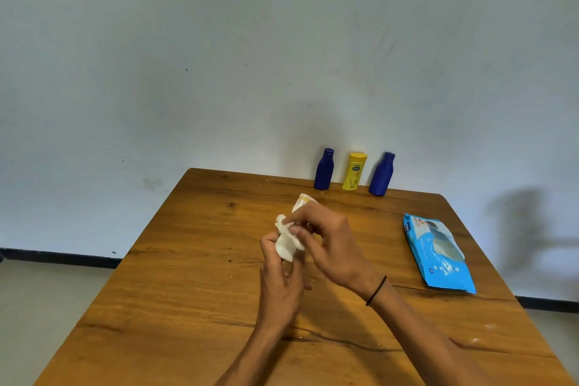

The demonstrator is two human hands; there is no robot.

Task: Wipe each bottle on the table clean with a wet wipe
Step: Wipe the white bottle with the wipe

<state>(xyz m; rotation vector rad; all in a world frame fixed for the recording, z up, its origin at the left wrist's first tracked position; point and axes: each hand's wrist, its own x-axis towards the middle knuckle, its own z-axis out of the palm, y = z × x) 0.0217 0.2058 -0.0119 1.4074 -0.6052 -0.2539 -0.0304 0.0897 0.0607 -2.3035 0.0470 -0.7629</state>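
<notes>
From your head camera, your left hand (279,282) grips a crumpled white wet wipe (286,243) against a pale white bottle (303,201) clasped in your right hand (329,244), above the scuffed brown wooden table (188,291). Behind stands a plain bluish-white wall (219,56).

Over a wooden table (194,276), the left hand (280,288) gripped a white wipe (286,243) against a pale bottle (303,202) held by the right hand (332,244). Far edge: two blue bottles (324,169) (381,175) flanked a yellow bottle (354,172). Right: a wipes pack (438,254).
</notes>
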